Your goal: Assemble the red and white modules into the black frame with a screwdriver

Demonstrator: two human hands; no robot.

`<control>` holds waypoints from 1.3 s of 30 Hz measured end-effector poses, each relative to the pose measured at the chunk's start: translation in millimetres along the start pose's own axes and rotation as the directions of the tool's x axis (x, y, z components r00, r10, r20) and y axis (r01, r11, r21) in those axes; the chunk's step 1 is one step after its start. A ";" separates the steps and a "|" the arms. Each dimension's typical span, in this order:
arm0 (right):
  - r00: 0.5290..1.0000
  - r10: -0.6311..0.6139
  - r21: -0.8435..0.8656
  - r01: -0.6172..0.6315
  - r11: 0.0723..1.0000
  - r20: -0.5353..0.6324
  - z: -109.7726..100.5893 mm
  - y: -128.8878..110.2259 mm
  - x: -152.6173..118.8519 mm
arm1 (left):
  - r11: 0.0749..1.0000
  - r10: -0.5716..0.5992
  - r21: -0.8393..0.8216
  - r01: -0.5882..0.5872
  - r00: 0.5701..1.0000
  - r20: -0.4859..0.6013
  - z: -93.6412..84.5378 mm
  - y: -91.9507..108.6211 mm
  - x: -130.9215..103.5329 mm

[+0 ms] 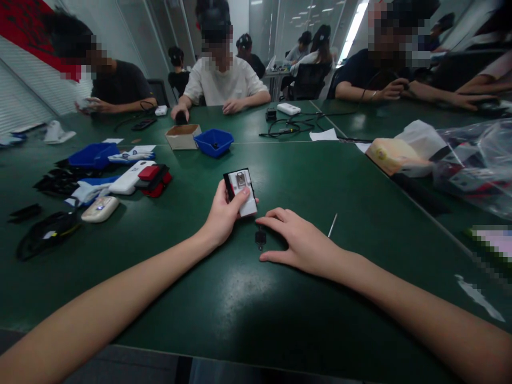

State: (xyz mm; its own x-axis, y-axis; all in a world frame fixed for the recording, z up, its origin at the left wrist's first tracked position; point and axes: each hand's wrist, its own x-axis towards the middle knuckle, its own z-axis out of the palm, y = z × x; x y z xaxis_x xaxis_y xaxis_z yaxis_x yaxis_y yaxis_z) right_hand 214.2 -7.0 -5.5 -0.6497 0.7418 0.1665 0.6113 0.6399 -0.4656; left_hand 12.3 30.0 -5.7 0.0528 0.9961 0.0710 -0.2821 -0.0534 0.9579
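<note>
My left hand (224, 217) grips a flat white, black-edged rectangular piece (250, 206), held tilted above the green table, with the thumb across its face. A small greyish rectangular shape shows near the top of that face; I cannot tell whether it is printed or a real part. My right hand (299, 239) is open, thumb and index finger spread on either side of a small black part (260, 238) with a tab at each end. That part appears to lie on the table. A thin metal rod (333, 225) lies just beyond my right wrist.
Left on the table (248, 298) are a blue tray (94, 154), a white power bank (130, 178), red-and-black items (155, 180) and cables (52, 232). Ahead stand a cardboard box (183, 137) and a blue bin (215, 143). Plastic bags (476, 160) lie right. Several people sit around.
</note>
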 end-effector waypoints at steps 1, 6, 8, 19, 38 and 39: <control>1.000 -0.013 -0.012 0.013 1.000 0.011 -0.3 -0.4 0.2 | 1.000 -0.008 0.000 0.008 1.000 0.008 0.8 0.5 -0.3; 0.999 -0.025 -0.001 0.025 1.000 0.033 -1.6 -2.0 -0.4 | 1.000 -0.006 0.017 0.005 0.997 0.075 0.2 -1.1 -1.8; 0.998 -0.032 0.014 0.031 0.999 0.052 -2.2 -2.0 -1.5 | 0.999 -0.014 0.034 0.011 0.995 0.099 -1.8 -1.6 -2.8; 0.977 0.203 0.559 -0.129 0.819 -0.072 -10.0 -3.5 -7.2 | 0.995 -0.094 0.050 0.088 0.987 0.129 -6.8 3.1 -14.0; 0.922 0.369 0.880 -0.076 0.468 -0.116 3.6 -4.9 4.2 | 0.940 0.041 0.301 -0.157 0.932 0.359 -2.0 5.3 -16.3; 0.920 0.372 0.881 -0.071 0.468 -0.123 3.6 -4.9 3.9 | 0.938 0.047 0.304 -0.165 0.932 0.360 -1.8 5.0 -16.2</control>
State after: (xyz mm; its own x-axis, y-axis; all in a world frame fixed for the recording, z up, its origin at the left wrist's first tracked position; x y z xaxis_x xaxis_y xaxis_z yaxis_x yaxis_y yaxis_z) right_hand 207.1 -7.9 -5.7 -0.3144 0.9453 0.0872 -0.0655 0.0701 -0.9954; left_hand 8.3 13.7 -2.6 0.3809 0.9001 0.2117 0.0183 -0.2363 0.9715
